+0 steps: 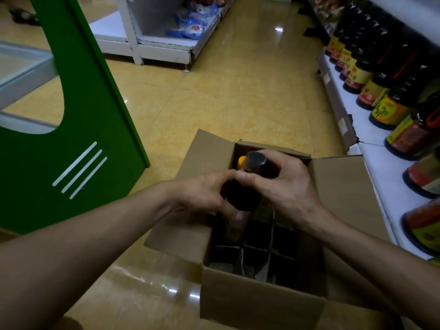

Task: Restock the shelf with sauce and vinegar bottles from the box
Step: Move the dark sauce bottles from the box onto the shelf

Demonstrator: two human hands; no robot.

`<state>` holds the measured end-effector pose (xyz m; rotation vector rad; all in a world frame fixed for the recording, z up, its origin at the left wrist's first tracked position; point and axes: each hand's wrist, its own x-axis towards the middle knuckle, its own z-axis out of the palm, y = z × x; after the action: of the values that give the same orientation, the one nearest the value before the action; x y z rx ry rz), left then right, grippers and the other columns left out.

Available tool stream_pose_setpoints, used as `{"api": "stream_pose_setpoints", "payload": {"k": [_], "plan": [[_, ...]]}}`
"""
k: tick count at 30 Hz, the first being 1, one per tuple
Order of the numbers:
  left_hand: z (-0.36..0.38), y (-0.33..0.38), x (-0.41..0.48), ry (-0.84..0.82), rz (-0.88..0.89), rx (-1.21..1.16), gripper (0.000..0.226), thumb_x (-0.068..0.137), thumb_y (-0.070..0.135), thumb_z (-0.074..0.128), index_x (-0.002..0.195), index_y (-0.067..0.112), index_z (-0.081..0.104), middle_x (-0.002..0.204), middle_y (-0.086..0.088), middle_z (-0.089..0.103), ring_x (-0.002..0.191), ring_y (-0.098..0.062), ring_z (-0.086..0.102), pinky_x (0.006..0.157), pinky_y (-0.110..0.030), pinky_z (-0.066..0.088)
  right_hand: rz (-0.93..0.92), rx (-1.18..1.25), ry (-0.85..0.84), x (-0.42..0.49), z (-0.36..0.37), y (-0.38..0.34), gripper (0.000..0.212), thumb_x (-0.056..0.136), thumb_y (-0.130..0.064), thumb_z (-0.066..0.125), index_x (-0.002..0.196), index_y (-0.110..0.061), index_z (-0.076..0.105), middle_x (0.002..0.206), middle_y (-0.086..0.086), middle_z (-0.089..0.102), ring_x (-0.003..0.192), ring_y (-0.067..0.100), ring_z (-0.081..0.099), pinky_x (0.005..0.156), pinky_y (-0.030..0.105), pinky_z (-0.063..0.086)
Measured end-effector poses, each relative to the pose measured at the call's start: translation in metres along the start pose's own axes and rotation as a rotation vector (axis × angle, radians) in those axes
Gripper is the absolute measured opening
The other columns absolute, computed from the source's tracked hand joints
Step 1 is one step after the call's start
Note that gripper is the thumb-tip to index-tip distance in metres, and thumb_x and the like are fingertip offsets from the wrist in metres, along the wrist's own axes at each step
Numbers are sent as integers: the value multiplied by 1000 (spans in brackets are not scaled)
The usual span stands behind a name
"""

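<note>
You have the dark bottle (246,186) in both hands over the far left corner of the open cardboard box (262,296), with its black cap (256,159) tipped away from you. Your left hand (204,191) wraps the bottle's shoulder from the left, fingers curled round the body. Your right hand (288,186) closes on the neck from the right, and its thumb lies across the front beside your left fingers, just below the cap. The bottle's lower end reaches down to the level of the cardboard dividers (258,248); you cannot tell whether it has cleared its compartment. Just left of the black cap, the orange cap (241,161) of another bottle shows at the box's far edge. The compartments toward the near edge are dark, and what they hold is not clear. The box stands on the yellow tiled floor (226,96) with its flaps folded outward, the right flap close beside the white shelf (381,172). Along that shelf's front edge stands a row of dark sauce bottles (383,110) with red and yellow labels. To your left rises a green panel (78,129) marked with three white stripes. Across the aisle stands a white rack (162,47) holding blue packets (190,26).
</note>
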<state>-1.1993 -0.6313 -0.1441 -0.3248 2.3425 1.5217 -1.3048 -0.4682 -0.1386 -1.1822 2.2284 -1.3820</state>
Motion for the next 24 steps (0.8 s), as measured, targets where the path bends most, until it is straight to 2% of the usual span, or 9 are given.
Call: {"api": "stream_pose_setpoints", "payload": {"k": [3,6,9,14,19,24], "plan": [[13,-4,1,56,72,-159,68,81,8,85,127,42,49,124,9,65,116,-3,62,98,-18,52,44,114,49,3,-5,-11,35,79,-39,83,108,-21,74,95,-6,75,95,11,72,82,37,62],[26,-7,5,95,106,-274,80,78,8,87,143,27,45,130,5,67,120,-8,64,103,-29,53,29,244,62,7,-17,-27,18,84,-26,82,98,-17,74,88,4,76,86,16,75,72,29,61],[32,-3,7,82,124,-303,71,78,6,87,137,20,48,122,-3,70,112,-15,70,95,-31,58,-4,388,100,11,-32,-44,27,83,-31,76,106,-15,72,94,7,78,90,17,77,77,25,60],[36,12,6,143,153,-339,70,74,15,90,132,19,51,119,-9,71,110,-24,71,102,-46,57,-40,504,126,14,-43,-55,32,84,-36,65,109,-18,69,92,2,78,92,11,75,79,23,59],[33,30,-1,136,225,-372,62,77,10,86,127,24,52,105,3,74,100,-13,73,88,-29,60,-34,656,111,22,-53,-61,40,90,-37,60,121,-12,65,94,5,73,93,18,70,81,34,57],[39,39,2,263,254,-347,60,75,14,89,122,26,53,102,8,75,97,-10,74,83,-25,59,-56,636,40,31,-57,-67,40,96,-39,55,126,-12,62,99,5,74,99,21,71,85,32,58]]}}
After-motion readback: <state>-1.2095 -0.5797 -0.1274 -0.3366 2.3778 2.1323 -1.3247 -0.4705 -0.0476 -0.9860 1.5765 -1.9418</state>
